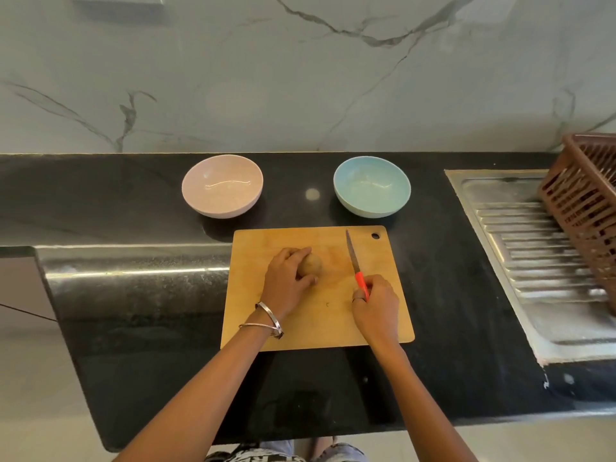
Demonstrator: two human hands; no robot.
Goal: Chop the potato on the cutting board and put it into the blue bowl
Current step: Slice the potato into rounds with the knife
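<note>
The potato (311,263) sits near the middle of the board (253,295), whole and uncut, and the left hand (286,281) is cupped over it from the left, fingers curled across the top, thumb down at the near side. The right hand (376,303) is wrapped round the red handle of the knife (353,256). The blade lies just right of the potato, tip pointing toward the far edge of the bench. From here I can't tell whether the blade is resting on the board or raised a touch.

Now, the worry. That potato is round, with no flat face under it, so the first cut could set it rolling, and the left hand is the only thing stopping that. Those fingers are draped right over the top, where the blade would need to come down. If they don't pull back or tuck under, the knife meets them before it meets potato.

The grip on the handle looks light too, more fingertips than palm. A firm potato could twist a thin blade like that sideways.

The blue bowl (371,186) waits empty beyond the far right corner of the board, close to it. The pink bowl (222,186) sits off to the far left, just as near, so pieces could easily go in the wrong one. The board itself rests on glossy black stone and may slide under a hard push.
</note>
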